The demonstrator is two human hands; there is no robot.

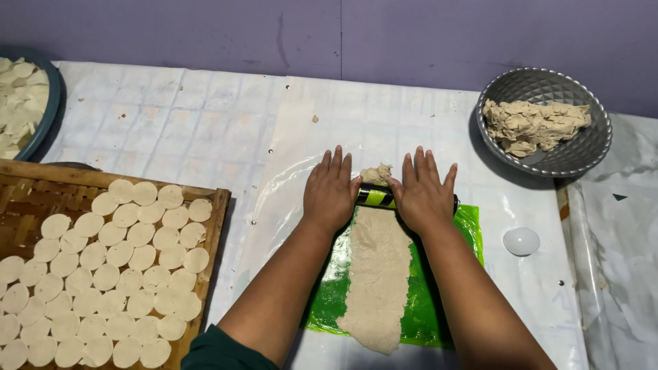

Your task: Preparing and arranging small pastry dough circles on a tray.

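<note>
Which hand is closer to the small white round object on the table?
The right hand. It presses on the rolling pin, with the white round object a little to its right and lower. The left hand lies on the pin's far side, further left.

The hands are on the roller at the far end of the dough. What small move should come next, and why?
Probably push the roller a little farther forward. Both the left hand and the right hand press flat on it, and a thick, unrolled lump of dough sits just beyond it, while the dough strip behind, on the green sheet, already looks flat.
</note>
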